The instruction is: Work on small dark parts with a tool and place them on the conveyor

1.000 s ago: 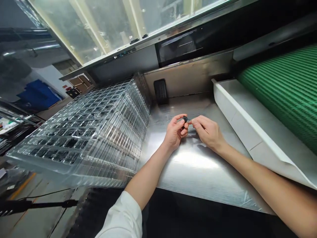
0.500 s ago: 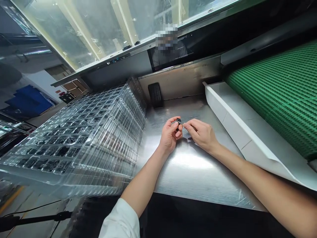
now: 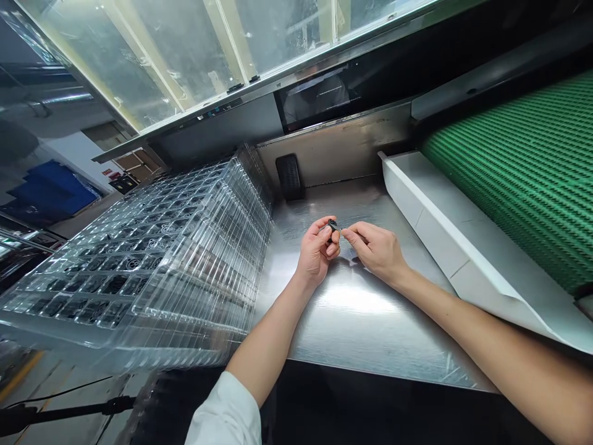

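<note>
My left hand [image 3: 317, 253] pinches a small black part [image 3: 332, 225] between thumb and fingertips, above the stainless steel table. The part is round and too small and partly hidden to identify. My right hand [image 3: 373, 248] comes in from the right, with its thumb and forefinger pressed together against the part's right side. I cannot tell whether those fingers grip it. Both hands hover close together near the middle of the table.
A stack of transparent plastic blister trays [image 3: 139, 266] lies to the left of the steel table [image 3: 356, 309]. On the right is a white sloped chute [image 3: 445, 241] with a green ribbed conveyor belt [image 3: 509, 179] behind it. A black pad [image 3: 290, 176] stands against the back wall.
The whole view has shifted slightly left and up since the oldest frame. The black part sits turned a little in my left fingers, and the hands stay together.
</note>
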A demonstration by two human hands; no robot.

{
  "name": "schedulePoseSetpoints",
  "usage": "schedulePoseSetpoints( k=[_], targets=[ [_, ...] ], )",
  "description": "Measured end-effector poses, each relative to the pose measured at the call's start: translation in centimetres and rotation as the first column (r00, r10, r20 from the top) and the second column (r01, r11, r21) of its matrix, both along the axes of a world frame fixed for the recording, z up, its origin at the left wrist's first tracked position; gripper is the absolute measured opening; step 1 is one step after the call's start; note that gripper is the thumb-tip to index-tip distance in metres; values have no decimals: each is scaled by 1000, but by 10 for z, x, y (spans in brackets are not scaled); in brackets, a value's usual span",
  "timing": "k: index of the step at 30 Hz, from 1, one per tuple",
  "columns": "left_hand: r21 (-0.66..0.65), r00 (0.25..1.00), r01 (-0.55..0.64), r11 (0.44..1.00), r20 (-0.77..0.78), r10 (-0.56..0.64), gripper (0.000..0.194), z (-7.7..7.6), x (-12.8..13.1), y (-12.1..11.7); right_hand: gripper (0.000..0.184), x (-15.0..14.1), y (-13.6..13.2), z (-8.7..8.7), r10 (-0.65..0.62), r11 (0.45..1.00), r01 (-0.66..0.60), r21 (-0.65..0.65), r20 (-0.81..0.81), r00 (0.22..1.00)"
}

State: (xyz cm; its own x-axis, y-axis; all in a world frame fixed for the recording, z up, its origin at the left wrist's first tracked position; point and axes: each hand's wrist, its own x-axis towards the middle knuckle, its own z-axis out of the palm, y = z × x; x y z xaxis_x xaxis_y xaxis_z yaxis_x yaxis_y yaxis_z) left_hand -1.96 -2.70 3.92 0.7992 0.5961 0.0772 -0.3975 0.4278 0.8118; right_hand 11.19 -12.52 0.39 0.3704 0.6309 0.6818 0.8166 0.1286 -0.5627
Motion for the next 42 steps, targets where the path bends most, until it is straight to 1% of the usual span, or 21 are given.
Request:
schedulePoseSetpoints(
  k=[2,7,11,16,19,24,27,30,33,37,42],
  targets=[
    [-6,1000,-3,1000,-13,3,40,1,0,0,55,0,0,0,-6,1000,6,10,0,1000],
    [-23,1000,-6,1000,-1,6,38,0,0,1,50,-2,0,0,28,999,-28,45,-14,999],
    [-19,1000,18,1000,26,-18,39,-2,0,1,54,-2,0,0,8,999,-7,43,-24,1000],
    [-9,999,21,1000,37,-20,40,-3,0,1,57,-1,0,2,20,1000,-19,22,-31,999],
    [-12,999,29,1000,44,-28,39,-2,0,1,57,-1,0,4,8,999,-6,38,-60,998],
    [-21,1000,25,999,-2,-25,39,-2,1,0,60,-4,-1,10,67,995,-53,87,-173,983],
    [9,999,44,999,-33,-43,45,-5,2,-2,56,-7,0,10,97,992,-77,98,-218,971],
    [52,996,76,996,-52,-74,50,-9,3,-3,53,-8,0,8,135,989,-118,89,-222,966],
    [85,994,106,991,-48,-102,51,-11,4,-2,54,-7,0,7,99,994,-88,69,-171,980],
    [92,992,106,990,-75,-99,47,-10,3,-2,55,-5,1,8,37,998,-31,59,-106,994],
    [63,993,99,993,-71,-94,46,-7,2,-5,51,-1,1,9,-7,997,16,78,-120,993]
  ],
)
